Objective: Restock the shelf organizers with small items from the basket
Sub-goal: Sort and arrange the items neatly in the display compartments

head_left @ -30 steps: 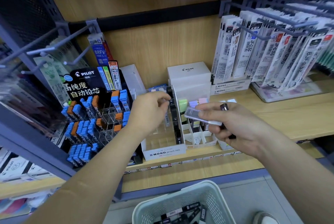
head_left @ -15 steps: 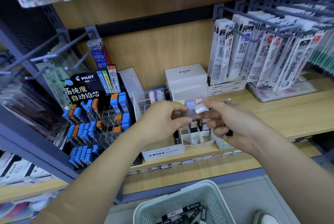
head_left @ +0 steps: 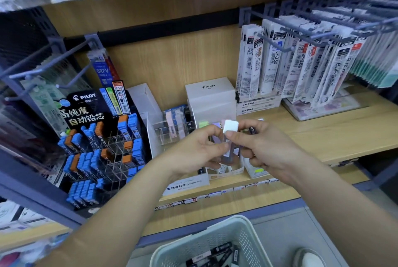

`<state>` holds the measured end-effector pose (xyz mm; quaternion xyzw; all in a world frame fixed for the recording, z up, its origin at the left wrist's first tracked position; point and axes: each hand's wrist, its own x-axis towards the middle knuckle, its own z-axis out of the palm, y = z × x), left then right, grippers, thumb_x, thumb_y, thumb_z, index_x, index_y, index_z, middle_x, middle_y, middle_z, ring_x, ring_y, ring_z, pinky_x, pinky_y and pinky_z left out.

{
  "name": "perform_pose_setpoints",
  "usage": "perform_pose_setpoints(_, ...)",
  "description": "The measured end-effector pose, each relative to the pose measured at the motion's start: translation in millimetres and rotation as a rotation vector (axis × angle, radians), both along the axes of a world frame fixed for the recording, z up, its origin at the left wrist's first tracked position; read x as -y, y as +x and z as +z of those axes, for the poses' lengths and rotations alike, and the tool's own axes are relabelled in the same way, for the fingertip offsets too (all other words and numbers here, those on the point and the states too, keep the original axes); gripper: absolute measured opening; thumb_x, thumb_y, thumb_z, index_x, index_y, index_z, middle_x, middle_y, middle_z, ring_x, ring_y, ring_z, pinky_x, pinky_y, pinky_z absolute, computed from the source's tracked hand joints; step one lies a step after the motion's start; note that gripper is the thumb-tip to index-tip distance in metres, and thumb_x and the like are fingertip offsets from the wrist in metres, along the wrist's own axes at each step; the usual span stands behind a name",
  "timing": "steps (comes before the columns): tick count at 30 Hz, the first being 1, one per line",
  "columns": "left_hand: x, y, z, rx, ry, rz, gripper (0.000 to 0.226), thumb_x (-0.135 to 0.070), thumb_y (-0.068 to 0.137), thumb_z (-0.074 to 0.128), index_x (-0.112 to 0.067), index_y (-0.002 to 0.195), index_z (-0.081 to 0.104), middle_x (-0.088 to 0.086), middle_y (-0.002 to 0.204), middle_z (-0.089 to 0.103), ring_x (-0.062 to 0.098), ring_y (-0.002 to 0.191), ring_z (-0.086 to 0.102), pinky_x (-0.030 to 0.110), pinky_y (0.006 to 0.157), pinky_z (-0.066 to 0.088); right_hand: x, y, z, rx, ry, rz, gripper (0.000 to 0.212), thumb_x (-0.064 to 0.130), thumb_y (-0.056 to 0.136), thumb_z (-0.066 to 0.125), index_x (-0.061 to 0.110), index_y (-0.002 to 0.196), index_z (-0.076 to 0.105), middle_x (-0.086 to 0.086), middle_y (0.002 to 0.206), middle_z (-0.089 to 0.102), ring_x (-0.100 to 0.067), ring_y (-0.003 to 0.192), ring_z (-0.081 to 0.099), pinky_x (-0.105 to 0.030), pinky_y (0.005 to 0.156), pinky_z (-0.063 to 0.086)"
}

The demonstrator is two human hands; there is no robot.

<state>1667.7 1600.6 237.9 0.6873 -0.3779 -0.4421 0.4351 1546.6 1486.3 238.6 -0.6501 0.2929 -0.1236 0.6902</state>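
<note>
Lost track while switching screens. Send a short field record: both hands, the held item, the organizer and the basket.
left hand: pinches the white-capped lead case low on its body
right hand: pinches the same case just under the cap; also holds a dark item
case position: upright, in front of the MONO graph MG organizer, not in a slot
basket: below the shelf, holds black packs

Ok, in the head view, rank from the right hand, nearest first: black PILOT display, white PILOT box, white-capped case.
1. white-capped case: pinched in the right hand.
2. white PILOT box: just behind it, centre.
3. black PILOT display: far left.
</note>
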Motion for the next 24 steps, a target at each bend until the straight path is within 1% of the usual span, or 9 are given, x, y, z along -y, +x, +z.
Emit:
perform_pose_setpoints(4, 3, 6, -1, 0.053, -0.062, 0.068, 0.025, -0.009, 0.089, 0.064, -0.017, 0.112, 0.056, 0.004, 0.082, 0.069, 0.016, 0.078, 0.064, 0.042, 0.083, 0.054, 3, -3, -3, 0.005, -0.106, 0.033, 0.01, 0.011, 0.086, 0.071, 0.006, 0.094, 0.068, 0.011, 0.048, 0.045, -0.001, 0.038, 0.036, -0.01, 0.037, 0.027)
perform_pose_setpoints(7, 3, 11, 5, 0.088, -0.135, 0.031, 0.041, -0.004, 0.087, 0.065, -0.029, 0.12, 0.06, 0.007, 0.084, 0.066, 0.018, 0.076, 0.063, 0.034, 0.076, 0.055, 6, -5, -4, -0.021, -0.111, 0.05, 0.014, 0.012, 0.081, 0.077, 0.007, 0.092, 0.068, 0.011, 0.05, 0.048, -0.001, 0.038, 0.037, -0.011, 0.037, 0.028)
perform_pose_setpoints(10, 4, 8, 8, 0.112, -0.169, 0.019, 0.037, 0.0, 0.085, 0.066, -0.024, 0.113, 0.066, 0.006, 0.078, 0.063, 0.018, 0.07, 0.06, 0.031, 0.07, 0.055, 10, -8, -4, -0.047, -0.075, 0.043, 0.019, 0.016, 0.079, 0.079, 0.01, 0.091, 0.067, 0.009, 0.052, 0.054, -0.004, 0.039, 0.036, -0.015, 0.037, 0.026)
perform_pose_setpoints(13, 9, 2, 8, 0.115, -0.176, 0.125, 0.031, 0.004, 0.082, 0.068, -0.018, 0.102, 0.062, 0.01, 0.075, 0.065, 0.02, 0.065, 0.064, 0.036, 0.071, 0.059, 20, -14, 3, -0.061, -0.011, -0.079, 0.011, 0.018, 0.086, 0.072, 0.013, 0.093, 0.065, -0.002, 0.066, 0.065, -0.009, 0.044, 0.033, -0.018, 0.039, 0.021)
perform_pose_setpoints(15, 13, 1, 6, 0.131, -0.194, 0.204, 0.032, 0.007, 0.081, 0.066, -0.018, 0.097, 0.054, 0.02, 0.082, 0.065, 0.022, 0.064, 0.066, 0.037, 0.071, 0.058, 32, -22, 9, -0.051, 0.05, -0.206, 0.002, 0.016, 0.092, 0.064, 0.015, 0.092, 0.065, -0.006, 0.073, 0.065, -0.01, 0.048, 0.034, -0.019, 0.04, 0.021)
perform_pose_setpoints(17, 18, 2, 7, 0.186, -0.216, 0.242, 0.035, 0.007, 0.082, 0.062, -0.022, 0.098, 0.051, 0.028, 0.093, 0.063, 0.024, 0.064, 0.067, 0.033, 0.07, 0.057, 46, -31, 10, -0.021, 0.114, -0.319, 0.007, 0.012, 0.095, 0.056, 0.014, 0.095, 0.063, -0.006, 0.075, 0.063, -0.011, 0.05, 0.037, -0.018, 0.039, 0.023)
perform_pose_setpoints(19, 24, 2, 8, 0.283, -0.227, 0.231, 0.037, 0.003, 0.083, 0.064, -0.027, 0.103, 0.058, 0.026, 0.094, 0.064, 0.027, 0.065, 0.068, 0.03, 0.07, 0.056, 58, -39, 8, -0.002, 0.172, -0.425, 0.016, 0.006, 0.093, 0.051, 0.014, 0.103, 0.06, -0.007, 0.078, 0.059, -0.012, 0.052, 0.04, -0.019, 0.04, 0.027)
perform_pose_setpoints(22, 38, 0, 9, 0.313, -0.217, 0.215, 0.027, -0.005, 0.075, 0.078, -0.015, 0.098, 0.068, 0.021, 0.08, 0.069, 0.038, 0.068, 0.068, 0.046, 0.075, 0.058, 70, -52, 5, 0.035, 0.291, -0.541, 0.037, -0.004, 0.086, 0.046, 0.015, 0.115, 0.06, -0.01, 0.085, 0.055, -0.015, 0.057, 0.042, -0.023, 0.046, 0.033)
perform_pose_setpoints(24, 53, -4, 10, 0.321, -0.172, 0.224, 0.026, -0.01, 0.067, 0.084, -0.008, 0.089, 0.069, 0.017, 0.068, 0.068, 0.031, 0.06, 0.068, 0.046, 0.07, 0.058, 75, -59, 5, 0.062, 0.362, -0.585, 0.041, -0.012, 0.083, 0.037, 0.011, 0.108, 0.061, -0.013, 0.087, 0.057, -0.017, 0.06, 0.042, -0.026, 0.052, 0.032)
